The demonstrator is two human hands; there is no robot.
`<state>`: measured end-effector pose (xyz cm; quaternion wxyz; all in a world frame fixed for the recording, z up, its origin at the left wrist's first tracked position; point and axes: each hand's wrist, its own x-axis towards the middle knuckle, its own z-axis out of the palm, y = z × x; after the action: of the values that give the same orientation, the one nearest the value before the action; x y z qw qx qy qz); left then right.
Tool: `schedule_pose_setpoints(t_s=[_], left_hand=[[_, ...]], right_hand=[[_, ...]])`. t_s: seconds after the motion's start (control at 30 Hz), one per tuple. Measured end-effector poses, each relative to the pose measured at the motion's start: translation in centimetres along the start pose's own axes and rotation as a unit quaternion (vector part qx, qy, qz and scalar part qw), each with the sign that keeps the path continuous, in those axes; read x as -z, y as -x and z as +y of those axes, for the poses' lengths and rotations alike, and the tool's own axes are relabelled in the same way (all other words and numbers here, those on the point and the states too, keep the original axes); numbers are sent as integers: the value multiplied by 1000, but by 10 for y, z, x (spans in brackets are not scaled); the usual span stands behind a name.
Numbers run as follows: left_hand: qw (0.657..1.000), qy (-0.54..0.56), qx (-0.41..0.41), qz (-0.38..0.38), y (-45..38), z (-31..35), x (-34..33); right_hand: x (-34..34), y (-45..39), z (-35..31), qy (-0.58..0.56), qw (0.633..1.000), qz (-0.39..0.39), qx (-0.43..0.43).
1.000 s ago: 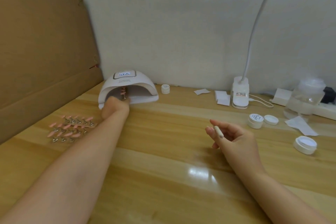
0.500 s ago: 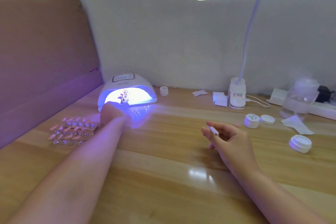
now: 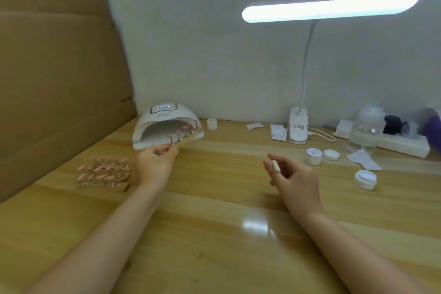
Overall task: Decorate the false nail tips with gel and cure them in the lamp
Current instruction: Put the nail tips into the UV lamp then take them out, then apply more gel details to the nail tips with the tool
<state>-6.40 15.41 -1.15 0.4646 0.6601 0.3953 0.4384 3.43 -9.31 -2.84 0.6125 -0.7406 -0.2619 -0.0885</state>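
Cardboard wall [image 3: 59, 67] hems your left; bare tabletop [image 3: 214, 234] lies between your forearms. Your left hand [image 3: 155, 162] pinches the strip of nail tips [image 3: 182, 137] at the curing lamp [image 3: 167, 126] mouth. Your right hand [image 3: 296, 176] curls round a white stick [image 3: 276, 166]; its far end is hidden.

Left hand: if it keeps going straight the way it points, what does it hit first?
Probably the curing lamp. The left hand points up-table at the lamp's open mouth, holding a strip of nail tips whose far end already reaches the opening. Depth is unclear; base lip or interior.
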Motion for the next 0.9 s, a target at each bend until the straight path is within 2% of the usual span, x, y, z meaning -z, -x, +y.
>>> schedule_pose_setpoints(t_s=[0.1, 0.2, 0.37, 0.6, 0.67, 0.8, 0.9], left_hand=[[992, 43, -23, -117, 31, 22, -17], [971, 42, -34, -233, 62, 39, -40], [934, 30, -56, -351, 105, 49, -79], [906, 14, -118, -406, 133, 32, -111], [900, -3, -142, -413, 130, 26, -112], [880, -38, -197, -431, 123, 19, -114], [857, -108, -264, -429, 121, 18, -114]], right_hand=[[17, -8, -3, 9, 1000, 21, 0], [48, -11, -6, 27, 999, 39, 20], [106, 0, -2, 71, 993, 84, 38], [130, 12, 19, 109, 985, 133, 34], [125, 13, 25, 117, 985, 121, 30], [114, 17, 28, 153, 982, 72, 82], [113, 18, 30, 164, 980, 53, 95]])
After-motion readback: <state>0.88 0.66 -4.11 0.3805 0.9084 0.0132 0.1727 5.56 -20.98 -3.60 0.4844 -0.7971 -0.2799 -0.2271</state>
